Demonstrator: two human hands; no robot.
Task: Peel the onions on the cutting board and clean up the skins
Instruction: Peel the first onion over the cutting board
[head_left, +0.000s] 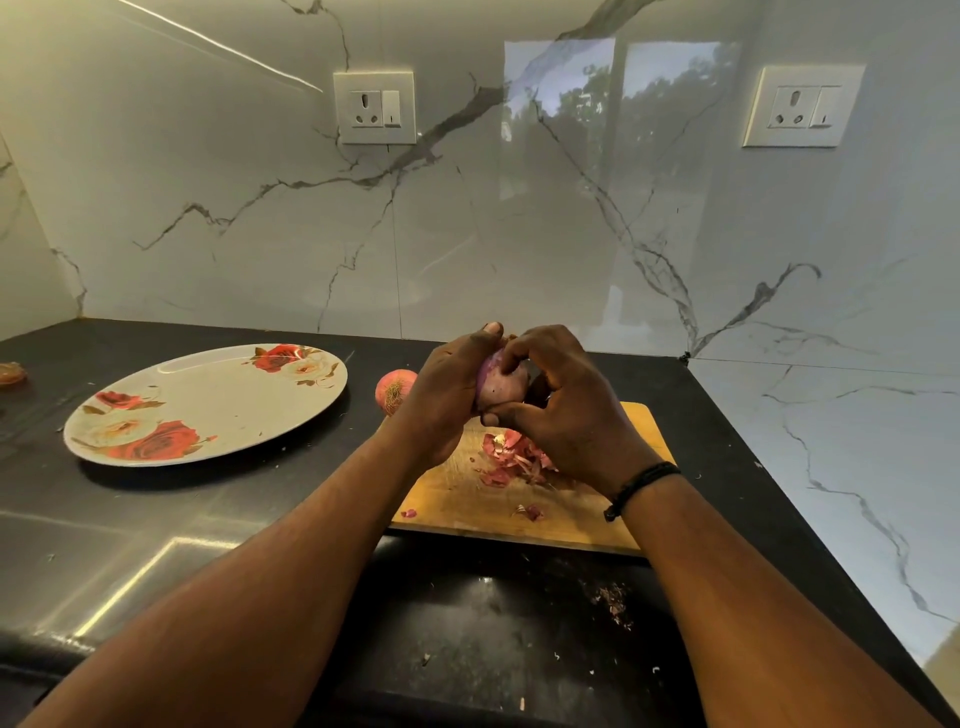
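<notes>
Black stone countertop (156, 519) runs beneath a white marble-veined wall (260, 218) that carries two white socket plates (374, 107), and the marble turns a corner along the counter's right edge.

From the head camera, a rectangular wooden cutting board (457, 499) lies toward the right side of the counter, near its back edge. Both hands are raised above the board's far half. The left hand (441, 395) curls around a partly peeled purple onion (493, 387), cupping it from the left with the thumb up over the top. The right hand (566, 415) grips the same onion from the right, its fingertips (511, 364) pressed on the upper face; a black braided band (641, 486) circles that wrist.

On the board, under the right hand, sits a heap of pink-red onion skins (511, 457), with a few loose scraps (530, 512) nearer the board's front edge. An unpeeled reddish onion (396, 389) rests at the board's far left corner, just behind the left hand; whether it sits on the wood or the counter cannot be told.

A large round plate printed with red and cream roses (218, 410) lies on the counter's left half, well apart from the board. Small skin flakes (613, 603) speckle the counter in front of the board.
</notes>
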